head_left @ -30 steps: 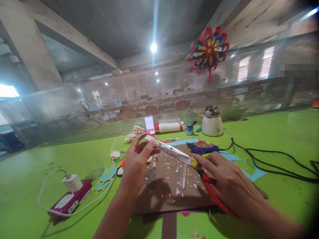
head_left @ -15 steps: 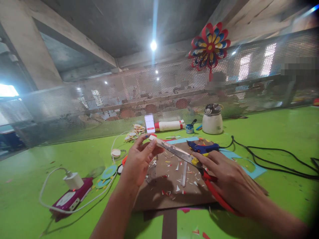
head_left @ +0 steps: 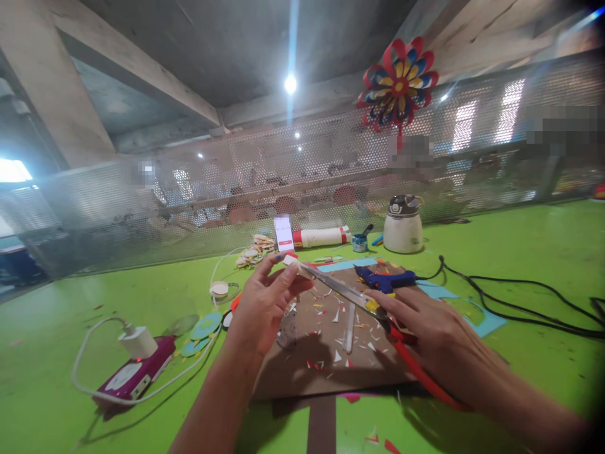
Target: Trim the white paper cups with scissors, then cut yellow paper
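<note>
My left hand [head_left: 262,302] pinches a small pale strip of paper [head_left: 293,263] between thumb and fingers above the brown cardboard sheet [head_left: 326,362]. My right hand [head_left: 437,340] grips red-handled scissors [head_left: 359,299], fingers through the red loops. Their long metal blades point up and left and meet the strip at its right end. A blue and yellow glue gun [head_left: 385,279] lies on the cardboard just behind the scissors. Small red and white paper scraps are scattered over the cardboard.
A green table [head_left: 94,302] holds a magenta power bank with a white plug [head_left: 135,369], blue paper discs [head_left: 203,328], a phone [head_left: 284,233], a white roll [head_left: 321,238], a small jar [head_left: 360,243], a white pot [head_left: 403,227] and black cables [head_left: 520,302]. A paper pinwheel [head_left: 397,82] hangs on the mesh fence.
The view has tilted slightly, and both hands with the strip and scissors stay together. The scissor blades have angled a little more upward toward the strip.
</note>
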A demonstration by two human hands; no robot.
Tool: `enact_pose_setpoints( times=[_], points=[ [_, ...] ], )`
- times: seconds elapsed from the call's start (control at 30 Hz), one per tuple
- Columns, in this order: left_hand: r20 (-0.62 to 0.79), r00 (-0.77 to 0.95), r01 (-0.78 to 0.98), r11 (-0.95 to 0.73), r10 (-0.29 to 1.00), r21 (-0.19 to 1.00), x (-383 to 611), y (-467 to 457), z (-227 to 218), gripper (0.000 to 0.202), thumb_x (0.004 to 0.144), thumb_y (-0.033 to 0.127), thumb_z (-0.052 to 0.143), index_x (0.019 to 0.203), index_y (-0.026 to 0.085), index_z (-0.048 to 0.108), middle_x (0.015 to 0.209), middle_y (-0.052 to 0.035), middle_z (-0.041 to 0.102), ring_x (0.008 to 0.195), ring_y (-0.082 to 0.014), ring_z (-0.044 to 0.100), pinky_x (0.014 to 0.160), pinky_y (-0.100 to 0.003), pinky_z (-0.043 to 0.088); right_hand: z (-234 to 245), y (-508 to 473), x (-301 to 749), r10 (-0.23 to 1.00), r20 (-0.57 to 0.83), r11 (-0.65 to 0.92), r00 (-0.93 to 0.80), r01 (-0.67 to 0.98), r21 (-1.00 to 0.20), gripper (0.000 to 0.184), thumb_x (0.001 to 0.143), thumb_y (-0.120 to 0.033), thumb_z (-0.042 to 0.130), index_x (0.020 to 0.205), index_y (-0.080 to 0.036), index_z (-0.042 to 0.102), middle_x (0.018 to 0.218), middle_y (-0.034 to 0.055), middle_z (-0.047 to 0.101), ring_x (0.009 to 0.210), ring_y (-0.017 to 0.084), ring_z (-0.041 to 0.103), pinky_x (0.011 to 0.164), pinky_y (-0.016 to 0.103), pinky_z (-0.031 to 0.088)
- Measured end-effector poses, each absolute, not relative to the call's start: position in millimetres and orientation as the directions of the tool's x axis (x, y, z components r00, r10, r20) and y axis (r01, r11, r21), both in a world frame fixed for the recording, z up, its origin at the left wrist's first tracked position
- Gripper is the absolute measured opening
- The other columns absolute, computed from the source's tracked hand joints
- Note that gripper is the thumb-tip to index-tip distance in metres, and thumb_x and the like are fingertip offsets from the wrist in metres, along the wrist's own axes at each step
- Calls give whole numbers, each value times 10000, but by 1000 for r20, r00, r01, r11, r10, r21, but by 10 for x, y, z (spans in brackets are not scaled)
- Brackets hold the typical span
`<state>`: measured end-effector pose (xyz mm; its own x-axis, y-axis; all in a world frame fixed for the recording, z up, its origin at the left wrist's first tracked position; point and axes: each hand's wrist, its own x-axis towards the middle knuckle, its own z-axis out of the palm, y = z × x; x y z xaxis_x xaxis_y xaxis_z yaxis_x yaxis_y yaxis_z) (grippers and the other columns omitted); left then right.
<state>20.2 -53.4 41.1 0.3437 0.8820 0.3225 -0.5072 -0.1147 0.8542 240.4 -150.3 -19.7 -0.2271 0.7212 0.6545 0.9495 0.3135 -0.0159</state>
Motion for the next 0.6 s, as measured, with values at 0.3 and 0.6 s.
enact_pose_setpoints(
  times=[0.3,0.6],
  points=[
    [320,355,-527,-94,878,844,189,-540,406,303,687,186,756,948,169,604,818,-58,721,695,-172,690,747,-326,541,-211,-1520,2418,724,656,348,-213,934,-82,459,810,-126,479,1267,-120,520,886,120,605,759,240,596,652,398,506],
    [308,361,-533,-76,880,843,188,-567,425,315,683,173,756,948,168,586,822,-64,716,696,-175,691,732,-315,550,-217,-1525,2415,721,664,355,-201,929,-105,465,798,-122,507,1262,-143,530,893,122,619,801,260,609,678,417,512]
  ],
)
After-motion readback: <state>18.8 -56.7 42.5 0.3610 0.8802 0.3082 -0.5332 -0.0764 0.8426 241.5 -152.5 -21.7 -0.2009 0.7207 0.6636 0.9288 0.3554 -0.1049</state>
